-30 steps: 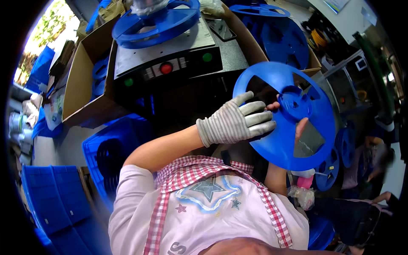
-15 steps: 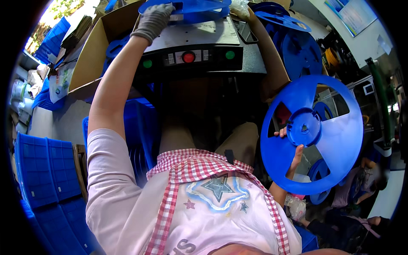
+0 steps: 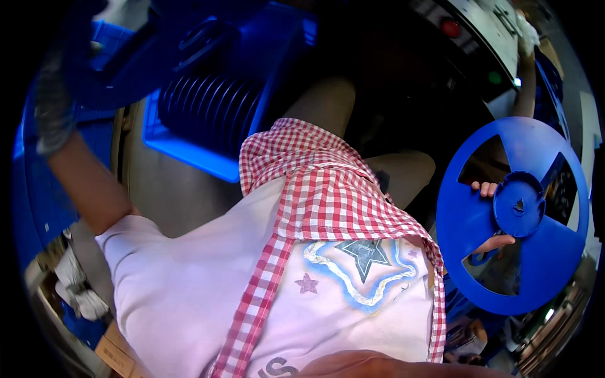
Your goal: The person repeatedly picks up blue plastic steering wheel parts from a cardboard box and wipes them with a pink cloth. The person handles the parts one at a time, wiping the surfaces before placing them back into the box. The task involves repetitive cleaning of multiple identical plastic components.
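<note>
At the far left is my left hand, in a grey glove, dim and smeared by motion. It grips the rim of a dark blue plastic reel flange, a disc with cut-out windows, at the upper left. On the right, my bare right hand holds a second blue reel flange from behind. Its fingertips come through one window and its thumb shows through another, beside the round hub; the palm is hidden. Below and right of the left flange is a blue crate with several dark discs on edge.
At the upper right stands a machine with a pale top and a red button. Another forearm, apparently another person's, reaches up beside it. Blue bins line the left side, and a cardboard box is at lower left.
My left hand has swung from the machine top to the left, bringing its blue flange along. The view has turned left; my right hand keeps hold of its own flange.
</note>
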Motion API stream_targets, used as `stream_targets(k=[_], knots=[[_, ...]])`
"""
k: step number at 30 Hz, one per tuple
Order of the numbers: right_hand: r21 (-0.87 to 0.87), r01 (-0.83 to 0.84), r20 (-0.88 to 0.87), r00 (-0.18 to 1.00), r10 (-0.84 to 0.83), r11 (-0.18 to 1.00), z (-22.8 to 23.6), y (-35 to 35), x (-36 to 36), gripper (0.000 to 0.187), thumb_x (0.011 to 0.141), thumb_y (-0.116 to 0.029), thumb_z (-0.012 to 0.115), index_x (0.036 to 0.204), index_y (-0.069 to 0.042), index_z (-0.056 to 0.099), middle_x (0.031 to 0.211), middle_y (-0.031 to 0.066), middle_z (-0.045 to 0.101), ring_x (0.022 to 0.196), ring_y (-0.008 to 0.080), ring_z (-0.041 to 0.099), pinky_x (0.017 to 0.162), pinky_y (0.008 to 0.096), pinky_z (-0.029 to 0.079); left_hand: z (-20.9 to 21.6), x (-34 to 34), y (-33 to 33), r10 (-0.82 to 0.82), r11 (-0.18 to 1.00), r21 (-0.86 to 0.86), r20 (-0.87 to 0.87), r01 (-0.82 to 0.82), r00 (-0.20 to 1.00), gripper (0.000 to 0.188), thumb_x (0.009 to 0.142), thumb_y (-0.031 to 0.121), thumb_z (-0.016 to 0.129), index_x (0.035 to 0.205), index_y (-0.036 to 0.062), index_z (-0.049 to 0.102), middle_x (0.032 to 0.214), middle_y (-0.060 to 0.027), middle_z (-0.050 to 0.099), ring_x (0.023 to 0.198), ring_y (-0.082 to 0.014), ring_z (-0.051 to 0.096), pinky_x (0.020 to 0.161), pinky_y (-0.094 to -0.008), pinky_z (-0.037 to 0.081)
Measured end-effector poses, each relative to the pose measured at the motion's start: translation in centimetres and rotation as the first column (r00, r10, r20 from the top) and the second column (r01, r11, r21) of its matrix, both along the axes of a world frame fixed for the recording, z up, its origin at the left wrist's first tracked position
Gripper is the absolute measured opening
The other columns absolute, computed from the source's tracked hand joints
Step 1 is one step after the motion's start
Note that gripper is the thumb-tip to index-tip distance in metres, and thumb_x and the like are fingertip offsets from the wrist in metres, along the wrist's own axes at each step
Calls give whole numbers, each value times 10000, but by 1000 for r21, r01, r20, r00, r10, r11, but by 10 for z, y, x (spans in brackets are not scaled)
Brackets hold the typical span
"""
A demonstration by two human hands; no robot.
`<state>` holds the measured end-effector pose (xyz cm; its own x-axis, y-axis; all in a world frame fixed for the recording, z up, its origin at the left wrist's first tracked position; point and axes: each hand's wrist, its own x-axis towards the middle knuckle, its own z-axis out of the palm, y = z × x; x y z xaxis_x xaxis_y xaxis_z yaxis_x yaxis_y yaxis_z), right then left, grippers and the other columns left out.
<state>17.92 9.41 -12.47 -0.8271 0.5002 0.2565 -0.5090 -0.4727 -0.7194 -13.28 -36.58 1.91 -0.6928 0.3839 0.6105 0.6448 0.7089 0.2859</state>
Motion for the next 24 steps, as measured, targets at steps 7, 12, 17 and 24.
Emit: stream_targets(k=[7, 12, 17, 24], knots=[[-16, -161, 26, 987, 161, 987, 7, 1, -30, 833, 858, -593, 582, 1346, 27, 316, 1107, 166, 475, 1043, 252, 473, 958, 403, 405, -202, -76, -74, 264, 964, -114, 355, -239, 897, 310, 954, 384, 563, 1153, 169, 665, 868, -96, 693, 769, -172, 652, 703, -349, 520], [-22, -186, 95, 978, 187, 982, 12, -8, -40, 834, 855, -585, 587, 1350, 26, 313, 1106, 168, 475, 1043, 254, 472, 954, 402, 403, -246, -112, -81, 484, 863, -336, 342, -376, 805, 241, 966, 368, 528, 1110, 244, 676, 853, -117, 681, 752, -242, 647, 705, -406, 523], [-29, -185, 130, 974, 187, 982, 16, -13, -44, 834, 851, -577, 593, 1353, 26, 310, 1104, 170, 475, 1043, 256, 470, 950, 400, 400, -267, -137, -103, 514, 851, -338, 379, -402, 769, 322, 945, 420, 528, 1157, 208, 645, 1015, -168, 675, 932, -367, 637, 819, -459, 505], [29, -113, 117, 987, 108, 993, 28, -1, -47, 836, 847, -566, 600, 1358, 26, 306, 1102, 173, 474, 1043, 259, 468, 945, 399, 397, -244, -159, -54, 486, 851, -360, 259, -383, 835, 410, 903, 292, 611, 1297, 216, 529, 1108, -181, 633, 1084, -351, 600, 925, -460, 477]])
